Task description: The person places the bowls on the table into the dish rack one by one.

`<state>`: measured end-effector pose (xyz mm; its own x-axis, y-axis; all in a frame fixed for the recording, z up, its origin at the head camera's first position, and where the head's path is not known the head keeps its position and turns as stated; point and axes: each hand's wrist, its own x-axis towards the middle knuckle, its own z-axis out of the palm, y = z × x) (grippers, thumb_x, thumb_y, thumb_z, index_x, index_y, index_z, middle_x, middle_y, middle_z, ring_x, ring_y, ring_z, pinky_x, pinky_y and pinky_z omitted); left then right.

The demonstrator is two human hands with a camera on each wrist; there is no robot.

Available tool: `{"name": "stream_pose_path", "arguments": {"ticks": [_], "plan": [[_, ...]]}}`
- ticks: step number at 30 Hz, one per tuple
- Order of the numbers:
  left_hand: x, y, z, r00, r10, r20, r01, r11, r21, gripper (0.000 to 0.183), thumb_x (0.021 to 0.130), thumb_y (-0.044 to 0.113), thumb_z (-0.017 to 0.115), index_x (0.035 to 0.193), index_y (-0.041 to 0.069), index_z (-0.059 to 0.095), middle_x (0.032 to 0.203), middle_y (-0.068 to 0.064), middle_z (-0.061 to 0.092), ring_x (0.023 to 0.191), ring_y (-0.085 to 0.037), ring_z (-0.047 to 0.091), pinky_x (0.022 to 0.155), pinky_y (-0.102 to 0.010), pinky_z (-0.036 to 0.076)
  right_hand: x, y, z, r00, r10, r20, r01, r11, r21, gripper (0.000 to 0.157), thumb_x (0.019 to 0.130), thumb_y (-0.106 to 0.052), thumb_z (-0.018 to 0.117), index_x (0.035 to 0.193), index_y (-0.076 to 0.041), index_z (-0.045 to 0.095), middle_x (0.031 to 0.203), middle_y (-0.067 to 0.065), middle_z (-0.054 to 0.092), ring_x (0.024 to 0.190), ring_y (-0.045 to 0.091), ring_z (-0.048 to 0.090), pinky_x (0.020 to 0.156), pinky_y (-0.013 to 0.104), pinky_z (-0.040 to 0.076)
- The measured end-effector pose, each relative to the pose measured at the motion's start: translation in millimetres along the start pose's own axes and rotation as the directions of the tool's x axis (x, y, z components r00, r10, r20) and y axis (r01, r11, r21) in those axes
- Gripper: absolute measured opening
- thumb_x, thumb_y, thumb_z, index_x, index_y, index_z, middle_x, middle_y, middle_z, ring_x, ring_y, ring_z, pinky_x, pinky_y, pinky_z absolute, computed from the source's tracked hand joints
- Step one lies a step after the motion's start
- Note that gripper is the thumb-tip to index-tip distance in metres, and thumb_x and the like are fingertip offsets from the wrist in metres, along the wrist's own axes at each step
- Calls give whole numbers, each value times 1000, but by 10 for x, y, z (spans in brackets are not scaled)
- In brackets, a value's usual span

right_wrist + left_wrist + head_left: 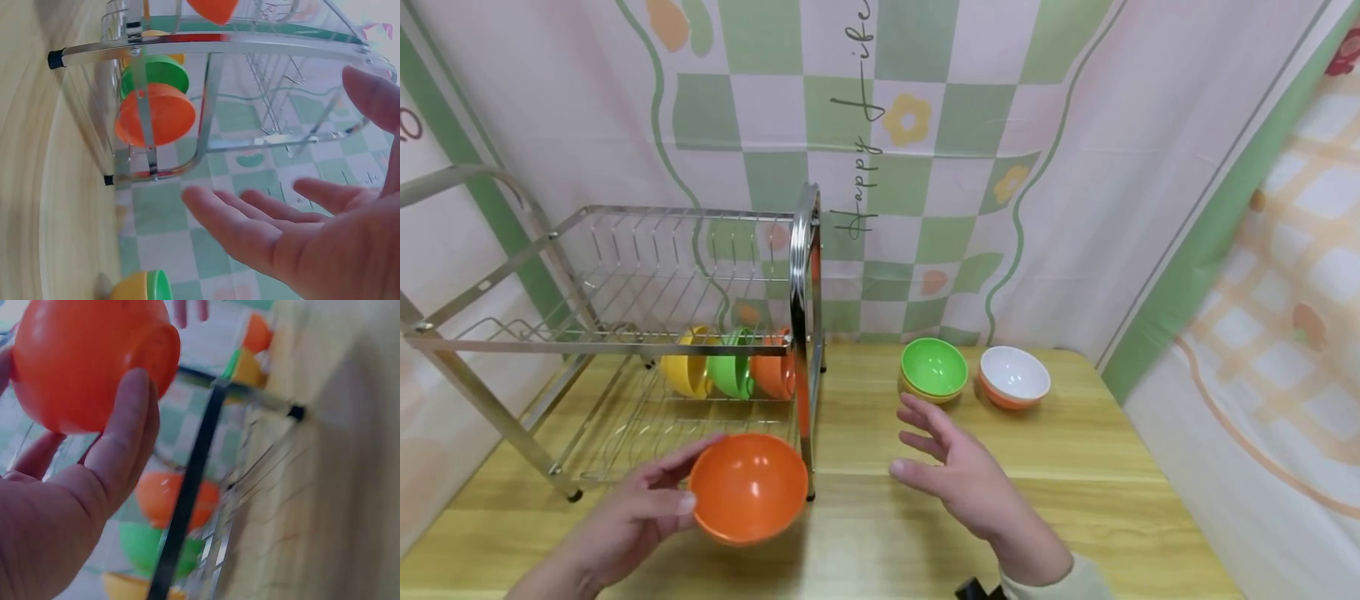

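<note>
An orange bowl (pixel 749 490) is held up in my left hand (pixel 638 512), the thumb at its near rim and the fingers round its outside. In the left wrist view, fingers support the orange bowl (pixel 81 362) near its foot. My right hand (pixel 958 479) hovers over the table with fingers spread and nothing in them. Beyond its fingertips sits a green bowl (pixel 934 367) stacked in a yellow one. To the right, a white bowl (pixel 1015 373) rests in an orange one. Yellow (pixel 688 367), green (pixel 731 368) and orange bowls (pixel 772 371) stand on edge in the rack's lower tier.
A two-tier metal dish rack (pixel 647 342) stands on the left of the wooden table (pixel 865 533), its right end frame beside the held bowl. A patterned curtain (pixel 880 183) hangs behind. Something black (pixel 977 590) shows by the right sleeve (pixel 1060 583).
</note>
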<state>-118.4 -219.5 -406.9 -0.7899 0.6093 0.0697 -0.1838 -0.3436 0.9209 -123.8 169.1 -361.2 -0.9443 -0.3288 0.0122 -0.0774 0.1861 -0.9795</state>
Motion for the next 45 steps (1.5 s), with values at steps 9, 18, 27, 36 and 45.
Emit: {"name": "stream_pose_path", "arguments": {"ticks": [9, 18, 27, 36, 45], "plan": [[-52, 185, -272, 975, 180, -133, -170, 982, 82, 62, 99, -11, 38, 155, 16, 39, 147, -1, 44, 120, -30, 57, 95, -48, 51, 208, 88, 469, 986, -126, -110, 119, 991, -69, 95, 85, -27, 81, 159, -32, 22, 161, 0, 26, 140, 31, 35, 104, 46, 44], [-111, 261, -409, 901, 334, -276, -320, 943, 94, 62, 98, -18, 37, 151, 13, 45, 140, -4, 50, 112, -30, 63, 88, -46, 54, 404, 68, 878, 983, -169, -67, 163, 983, -84, 85, 93, -32, 72, 158, -37, 17, 162, -1, 17, 142, 28, 32, 105, 43, 43], [-193, 440, -509, 800, 438, -409, -460, 887, 50, 62, 97, -21, 40, 149, 11, 47, 133, -5, 53, 107, -27, 66, 83, -42, 56, 505, 66, 1039, 977, -199, -74, 200, 980, 12, 61, 100, -18, 61, 155, -23, 35, 159, 5, 30, 130, 25, 50, 98, 28, 47], [-246, 522, -498, 705, 421, -572, -411, 898, 155, 69, 94, -21, 50, 152, 16, 43, 146, -12, 32, 101, -16, 67, 79, -35, 57, 546, 111, 1068, 967, -237, -89, 226, 967, -119, 45, 103, -16, 56, 145, -2, 48, 159, 14, 29, 123, 25, 56, 93, 23, 50], [-215, 559, -465, 672, 420, -611, -392, 901, 187, 74, 92, -22, 53, 153, 18, 42, 159, -14, 19, 101, -12, 67, 80, -32, 57, 534, 129, 1045, 956, -273, -105, 236, 932, -274, 35, 105, -22, 54, 135, -7, 61, 155, 15, 35, 140, 28, 35, 110, 44, 33]]}}
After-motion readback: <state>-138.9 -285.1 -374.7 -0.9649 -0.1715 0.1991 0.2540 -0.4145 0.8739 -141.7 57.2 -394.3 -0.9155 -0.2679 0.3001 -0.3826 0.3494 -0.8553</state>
